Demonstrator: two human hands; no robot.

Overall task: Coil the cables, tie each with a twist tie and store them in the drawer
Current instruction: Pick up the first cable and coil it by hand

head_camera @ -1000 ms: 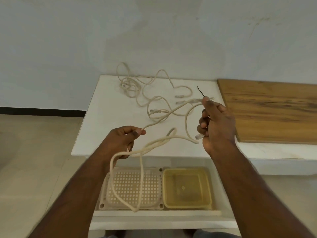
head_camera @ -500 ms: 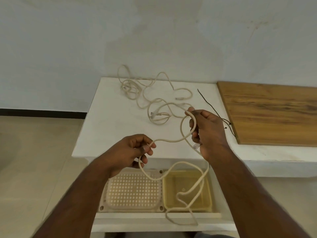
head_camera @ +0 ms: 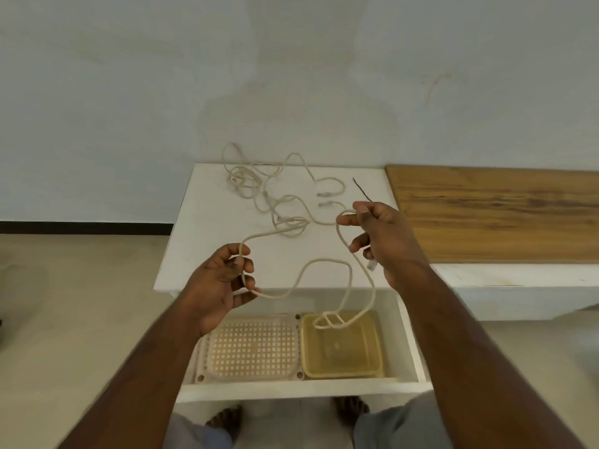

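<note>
A cream cable (head_camera: 327, 261) hangs between my hands above the open drawer (head_camera: 301, 385). My left hand (head_camera: 223, 283) grips one stretch of it, fingers curled round it. My right hand (head_camera: 379, 236) pinches a loop near the cable's plug end, and the plug sticks out below the palm. The slack droops in loops down to the yellow tub (head_camera: 343, 348). More cream cables (head_camera: 259, 186) lie tangled on the white tabletop (head_camera: 207, 228) at the back. A thin black twist tie (head_camera: 361, 189) lies on the table just behind my right hand.
In the drawer a perforated beige tray (head_camera: 252, 348) sits left of the yellow tub. A wooden board (head_camera: 499, 215) covers the bench to the right. The wall stands close behind the table. My feet show below the drawer front.
My hands have drawn further apart and my left hand has slid along the cable. The hanging loop has risen and shortened, now bunching over the yellow tub.
</note>
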